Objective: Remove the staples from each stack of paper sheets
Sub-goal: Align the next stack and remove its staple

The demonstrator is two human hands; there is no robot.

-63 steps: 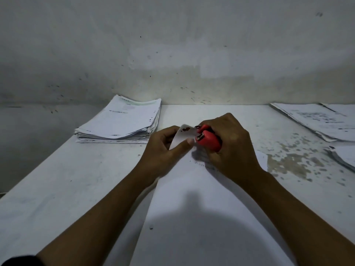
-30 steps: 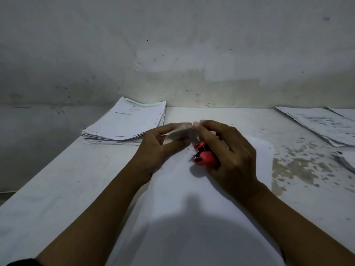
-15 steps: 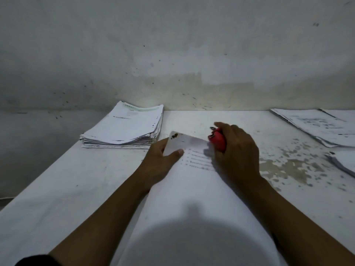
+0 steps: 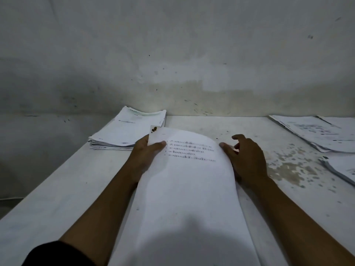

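Paper stack between hands – left hand pinching corner

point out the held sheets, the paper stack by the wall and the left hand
held sheets [image 4: 190, 181], head view, middle of top page
paper stack [image 4: 130, 129], head view, top sheet
left hand [image 4: 146, 152], head view, back of hand

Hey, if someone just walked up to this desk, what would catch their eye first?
Probably the big sheaf of paper in the centre, its far end lifted, the left hand pinching its stained corner and the right hand at its other edge. Next, the tall paper stack at the back left by the wall.
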